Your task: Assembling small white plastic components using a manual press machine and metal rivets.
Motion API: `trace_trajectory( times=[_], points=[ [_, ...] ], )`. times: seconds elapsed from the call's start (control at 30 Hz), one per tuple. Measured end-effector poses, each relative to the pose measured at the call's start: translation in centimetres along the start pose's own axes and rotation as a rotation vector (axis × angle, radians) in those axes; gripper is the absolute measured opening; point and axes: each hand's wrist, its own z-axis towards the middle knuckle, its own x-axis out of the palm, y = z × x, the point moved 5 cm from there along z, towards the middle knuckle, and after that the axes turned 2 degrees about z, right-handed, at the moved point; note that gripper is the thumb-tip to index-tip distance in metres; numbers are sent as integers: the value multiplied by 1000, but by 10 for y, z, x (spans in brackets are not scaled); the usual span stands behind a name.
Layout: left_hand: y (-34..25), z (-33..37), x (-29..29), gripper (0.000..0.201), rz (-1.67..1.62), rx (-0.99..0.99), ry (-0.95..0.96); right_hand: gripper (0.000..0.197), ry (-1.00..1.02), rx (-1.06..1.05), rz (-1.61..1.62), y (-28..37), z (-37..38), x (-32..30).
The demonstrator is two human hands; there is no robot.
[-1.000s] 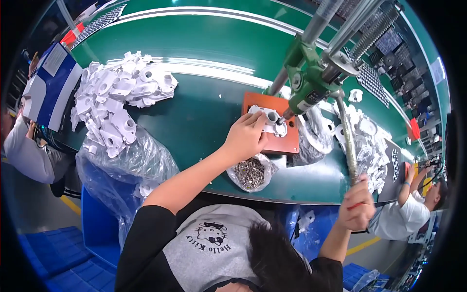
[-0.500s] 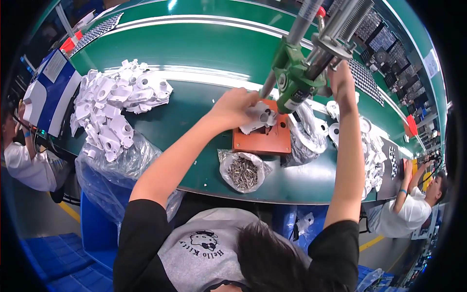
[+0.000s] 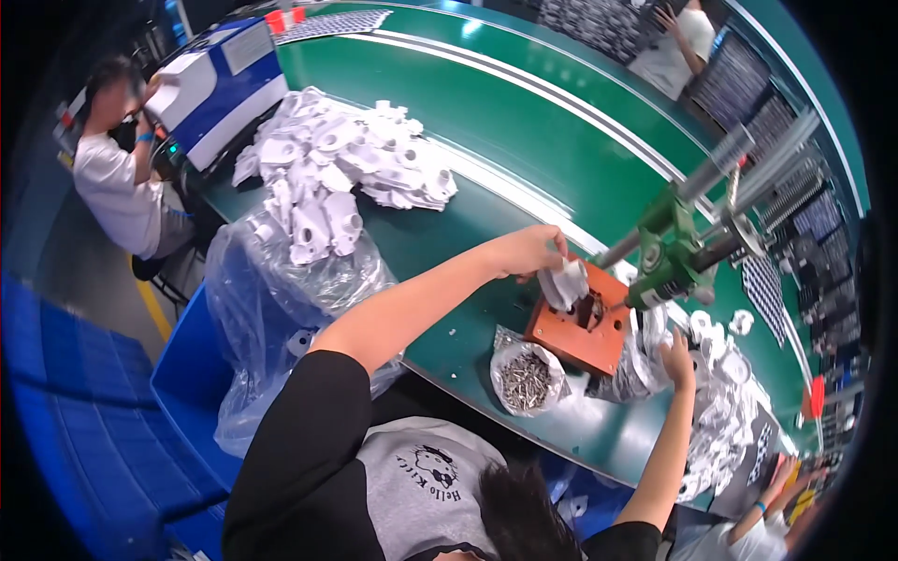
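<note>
My left hand (image 3: 529, 253) pinches a white moulded plastic part (image 3: 564, 286), tilted over the left side of an orange fixture block (image 3: 572, 347). A dark recess shows in the block beside the part. My right hand (image 3: 677, 361) has its fingers curled at a clear plastic bag (image 3: 639, 363), next to round white plastic pieces. What those fingers hold, if anything, is too small to make out. Above the block's right side stands a green hand press (image 3: 666, 257). Near the table's front edge sits an open bag of small metal pins (image 3: 526, 381).
A heap of white plastic parts (image 3: 327, 150) lies at the left, above a plastic-lined blue bin (image 3: 192, 374). More white parts (image 3: 725, 421) are piled at the right. Behind runs a green conveyor belt (image 3: 449, 70). People work at both sides, by a blue-and-white machine (image 3: 220, 89) at left.
My right hand has come down from the press lever to the bag beside the block. My left hand has tilted the white part up from the fixture. The whole view has swung leftward.
</note>
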Motion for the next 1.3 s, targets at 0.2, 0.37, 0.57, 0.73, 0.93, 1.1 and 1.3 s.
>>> trace_trajectory(
  times=[0.2, 0.37, 0.57, 0.73, 0.93, 1.1, 1.3],
  points=[
    [12, 33, -37, 41, -109, 169, -339, 32, -24, -33, 220, -5, 13, 0],
    [10, 21, -54, 56, 220, 189, -452, 28, -69, -25, 219, 9, 6, -7],
    [19, -117, -140, 37, 532, 137, -823, 33, -164, -49, 318, 18, 3, -18],
    [59, -264, -205, 39, 1065, -56, -1304, 53, -101, 147, 52, 15, 23, -7],
    [89, -274, -185, 36, 988, -304, -942, 53, -172, 305, 58, 31, 23, -14],
    [72, -264, -199, 32, 744, -168, -926, 51, -405, 187, 305, -10, 50, -1],
    [58, -251, -192, 21, 29, -101, -901, 73, -805, -17, 453, 74, -12, -62]
  ],
)
